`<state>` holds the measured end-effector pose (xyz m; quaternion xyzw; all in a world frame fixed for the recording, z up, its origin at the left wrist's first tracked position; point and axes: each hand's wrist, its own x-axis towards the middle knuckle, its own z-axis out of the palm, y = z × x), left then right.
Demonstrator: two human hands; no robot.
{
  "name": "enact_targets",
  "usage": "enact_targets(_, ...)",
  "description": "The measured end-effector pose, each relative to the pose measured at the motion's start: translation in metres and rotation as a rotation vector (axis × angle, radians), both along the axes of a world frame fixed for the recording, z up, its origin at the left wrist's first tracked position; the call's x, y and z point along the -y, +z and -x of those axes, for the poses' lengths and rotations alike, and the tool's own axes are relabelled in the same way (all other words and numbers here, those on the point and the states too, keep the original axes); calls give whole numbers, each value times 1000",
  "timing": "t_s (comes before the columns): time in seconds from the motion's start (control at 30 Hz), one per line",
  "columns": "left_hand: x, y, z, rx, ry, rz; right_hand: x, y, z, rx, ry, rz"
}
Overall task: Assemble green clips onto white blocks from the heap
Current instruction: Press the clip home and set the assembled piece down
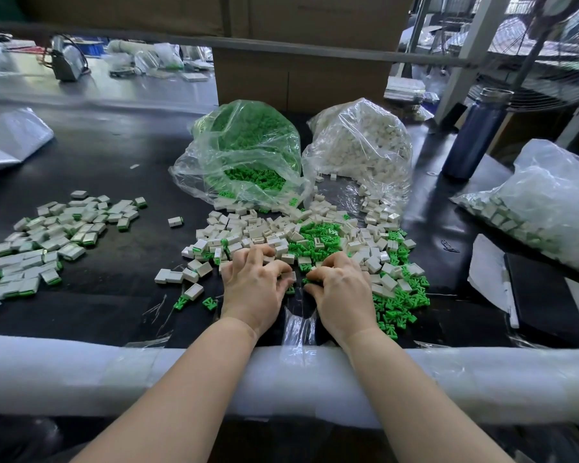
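Heap (315, 242) 12 o'clock of hands | left hand (253, 289) curled on white block (290, 277) | right hand (343, 292) pinching green clip (310, 279), partly hidden | done pile (44, 242) 9 o'clock | progress: early; bags (248, 152) nearly full

Before us, a black tabletop (107, 162) carries a mixed heap (315, 242) of white blocks and green clips, two open clear bags behind it, one of green clips (244, 155), one of white blocks (361, 145), assembled pieces (47, 242) spread at left, a blue bottle (475, 135) at right.
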<state>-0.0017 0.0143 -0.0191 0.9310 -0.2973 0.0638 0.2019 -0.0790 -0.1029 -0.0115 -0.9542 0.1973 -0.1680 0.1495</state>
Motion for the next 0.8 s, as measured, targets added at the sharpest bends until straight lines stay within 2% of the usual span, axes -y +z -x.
enact_targets(0.17, -1, 2, 1, -3, -1, 249, 0, -1, -1, 33, -24, -2)
enact_targets(0.27, -4, 7, 2, -95, -9, 483, -1, -1, -2, 70, -20, -21)
enact_targets(0.33, -6, 10, 4, -171, -8, 570, -1, 0, -2, 106, -7, -41)
enact_targets(0.47, -7, 12, 6, -310, -116, 485, -2, 1, 0, 176, 21, -69)
enact_targets(0.57, -6, 10, 5, -327, -155, 405, -3, 3, 1, 226, 35, -123)
enact_targets(0.7, -5, 7, 2, -282, -159, 424, -3, 4, 3, 222, 46, -196)
enact_targets(0.8, -6, 7, 0, -320, -147, 498, -3, 4, 3, 221, 52, -251)
